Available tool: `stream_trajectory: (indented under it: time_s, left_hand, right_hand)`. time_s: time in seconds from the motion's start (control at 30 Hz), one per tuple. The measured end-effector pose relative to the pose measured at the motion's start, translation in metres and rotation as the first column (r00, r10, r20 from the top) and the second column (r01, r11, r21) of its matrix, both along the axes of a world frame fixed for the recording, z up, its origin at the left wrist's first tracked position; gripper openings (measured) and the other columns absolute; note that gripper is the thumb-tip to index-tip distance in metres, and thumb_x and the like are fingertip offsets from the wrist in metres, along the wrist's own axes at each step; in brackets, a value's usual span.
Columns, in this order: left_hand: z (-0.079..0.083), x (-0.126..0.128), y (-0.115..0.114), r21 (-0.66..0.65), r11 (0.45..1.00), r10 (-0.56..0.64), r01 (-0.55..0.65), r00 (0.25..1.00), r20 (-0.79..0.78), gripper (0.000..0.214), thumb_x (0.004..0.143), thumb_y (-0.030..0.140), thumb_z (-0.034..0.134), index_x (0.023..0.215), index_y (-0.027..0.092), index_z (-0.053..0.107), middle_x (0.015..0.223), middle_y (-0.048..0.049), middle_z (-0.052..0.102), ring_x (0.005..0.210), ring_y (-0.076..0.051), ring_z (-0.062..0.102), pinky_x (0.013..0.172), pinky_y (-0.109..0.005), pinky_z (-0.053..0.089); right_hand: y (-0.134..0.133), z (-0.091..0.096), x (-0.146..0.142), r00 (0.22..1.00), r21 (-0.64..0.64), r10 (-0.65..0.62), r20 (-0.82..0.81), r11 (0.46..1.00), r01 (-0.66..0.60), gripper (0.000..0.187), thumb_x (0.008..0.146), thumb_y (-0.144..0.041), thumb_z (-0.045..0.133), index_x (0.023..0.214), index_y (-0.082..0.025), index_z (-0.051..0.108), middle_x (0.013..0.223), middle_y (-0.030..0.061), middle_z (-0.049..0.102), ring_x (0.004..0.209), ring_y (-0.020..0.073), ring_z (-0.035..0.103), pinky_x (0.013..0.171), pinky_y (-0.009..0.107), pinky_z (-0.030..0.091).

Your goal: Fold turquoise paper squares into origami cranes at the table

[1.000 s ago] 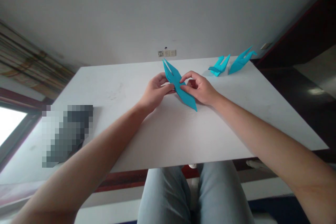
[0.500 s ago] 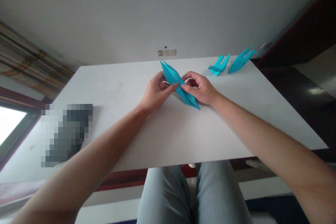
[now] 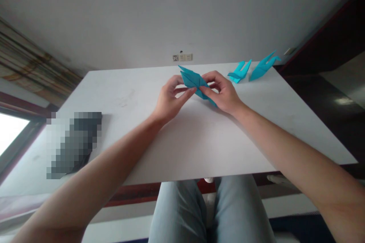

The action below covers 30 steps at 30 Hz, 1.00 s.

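A white desk (image 3: 182,148) meets a grey wall (image 3: 128,15) bearing a row of sockets (image 3: 182,57); a striped curtain (image 3: 23,60) hangs at left. Over the desk's far half, the left hand (image 3: 172,97) and right hand (image 3: 224,93) both pinch a folded blue paper (image 3: 195,79) between thumbs and fingers. Two blue paper birds (image 3: 239,72) stand near the far right corner, and a pixelated object (image 3: 75,144) lies towards the left edge. Broad desktop stretches from the paper to the near edge; the far edge is closer.
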<state>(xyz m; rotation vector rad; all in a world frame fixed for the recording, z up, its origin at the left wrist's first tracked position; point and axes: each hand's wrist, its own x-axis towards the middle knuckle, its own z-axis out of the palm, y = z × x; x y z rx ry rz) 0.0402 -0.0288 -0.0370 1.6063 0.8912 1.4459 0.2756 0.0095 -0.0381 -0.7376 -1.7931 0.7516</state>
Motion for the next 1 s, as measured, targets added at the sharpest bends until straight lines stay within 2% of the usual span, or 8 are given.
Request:
stream_trajectory:
  time_s: [0.07,0.13,0.27,0.37,0.53,0.77,0.9,1.0]
  left_hand:
    - [0.003,-0.002,-0.002,0.053,0.998,0.026,-0.025,0.999,-0.025,0.051,0.097,0.071,0.097,0.114,0.026,0.081,0.143,-0.0092,0.084,0.140,-0.030,0.079,0.125,-0.047,0.065]
    - [0.005,-0.002,-0.005,0.049,0.999,-0.005,0.006,1.000,-0.025,0.049,0.101,0.071,0.093,0.120,0.027,0.082,0.148,-0.0091,0.083,0.144,-0.032,0.078,0.127,-0.049,0.064]
    - [0.006,0.000,-0.008,0.041,0.997,-0.064,0.066,0.997,-0.046,0.054,0.104,0.074,0.089,0.127,0.025,0.083,0.136,-0.0107,0.088,0.136,-0.033,0.082,0.126,-0.052,0.064]
    - [0.008,0.004,-0.010,0.070,0.996,-0.054,0.060,0.994,-0.094,0.053,0.101,0.071,0.092,0.122,0.023,0.082,0.128,-0.0114,0.089,0.126,-0.032,0.084,0.123,-0.052,0.064]
    - [0.010,0.007,-0.011,0.032,0.999,-0.019,0.022,0.998,-0.066,0.056,0.097,0.073,0.095,0.114,0.023,0.077,0.115,-0.0096,0.085,0.118,-0.031,0.082,0.112,-0.047,0.066]
    - [0.009,0.007,-0.018,0.035,0.999,-0.006,0.006,1.000,0.016,0.061,0.101,0.084,0.087,0.105,0.027,0.064,0.099,-0.0034,0.077,0.096,-0.023,0.078,0.094,-0.041,0.067]
    - [0.016,0.005,-0.022,0.069,0.993,-0.093,0.093,0.996,-0.012,0.059,0.097,0.076,0.096,0.108,0.027,0.065,0.111,-0.0047,0.080,0.102,-0.023,0.080,0.099,-0.042,0.068]
    - [0.018,0.005,-0.022,0.067,0.990,-0.114,0.120,0.989,-0.088,0.060,0.092,0.073,0.102,0.103,0.025,0.067,0.115,-0.0065,0.079,0.108,-0.024,0.080,0.103,-0.042,0.067]
  right_hand:
    - [-0.001,0.004,0.000,1.000,0.063,-0.003,0.023,0.998,0.002,0.054,0.099,-0.084,0.089,0.106,-0.031,0.082,0.122,0.0065,0.075,0.113,0.0260,0.072,0.091,0.040,0.063]
    - [-0.002,0.007,0.000,1.000,0.077,0.022,0.011,0.997,-0.023,0.055,0.097,-0.085,0.089,0.102,-0.030,0.083,0.118,0.0061,0.075,0.107,0.0248,0.071,0.088,0.040,0.061]
    - [-0.005,0.010,-0.002,0.993,-0.080,0.122,-0.007,0.989,-0.122,0.057,0.095,-0.083,0.093,0.100,-0.027,0.081,0.098,0.0019,0.075,0.088,0.0207,0.067,0.080,0.037,0.058]
    - [-0.008,0.010,-0.004,0.988,-0.153,0.149,-0.034,0.976,-0.153,0.060,0.091,-0.083,0.097,0.101,-0.026,0.080,0.095,0.0012,0.077,0.084,0.0193,0.067,0.073,0.033,0.055]
    - [-0.011,0.010,-0.006,0.984,-0.155,0.161,-0.078,0.973,-0.172,0.060,0.090,-0.081,0.099,0.103,-0.027,0.074,0.094,0.0001,0.075,0.081,0.0173,0.066,0.064,0.029,0.049]
    - [-0.019,0.016,-0.011,0.952,-0.166,0.277,-0.132,0.940,-0.297,0.058,0.095,-0.076,0.097,0.107,-0.030,0.065,0.095,-0.0018,0.070,0.075,0.0152,0.063,0.062,0.030,0.056]
    - [-0.020,0.018,-0.011,0.963,-0.145,0.227,-0.143,0.958,-0.247,0.057,0.097,-0.077,0.095,0.108,-0.031,0.063,0.096,-0.0017,0.070,0.075,0.0162,0.064,0.060,0.031,0.056]
    - [-0.018,0.017,-0.010,0.968,-0.125,0.182,-0.171,0.971,-0.204,0.053,0.099,-0.075,0.093,0.109,-0.032,0.063,0.094,-0.0021,0.070,0.074,0.0168,0.065,0.059,0.031,0.057]
